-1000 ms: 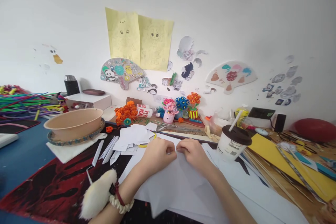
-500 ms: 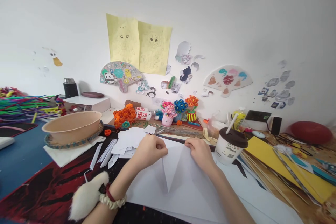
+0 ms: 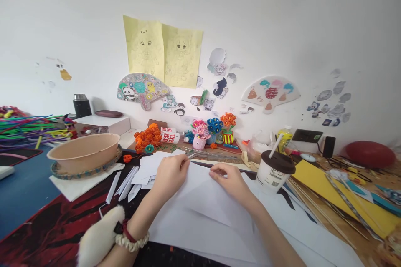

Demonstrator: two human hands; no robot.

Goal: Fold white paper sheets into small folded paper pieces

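Observation:
A sheet of white paper is stretched between my two hands over larger white sheets. My left hand pinches its upper left edge, thumb and fingers pressed together. At the upper right edge, my right hand grips the same sheet between thumb and curled fingers. The sheet's lower edge slants above the larger sheets, casting a faint shadow. Just left of my left hand lies a pile of cut white paper pieces, with folded paper strips beside it.
A paper cup with a straw stands close to my right hand. A beige basin sits at the left, with a fluffy white item by my left wrist. Flower crafts line the back; yellow sheets lie at the right.
The narrow pointed fold between my hands has opened out into a wider, flatter sheet. My left hand has moved left and slightly up; my right hand has shifted slightly left.

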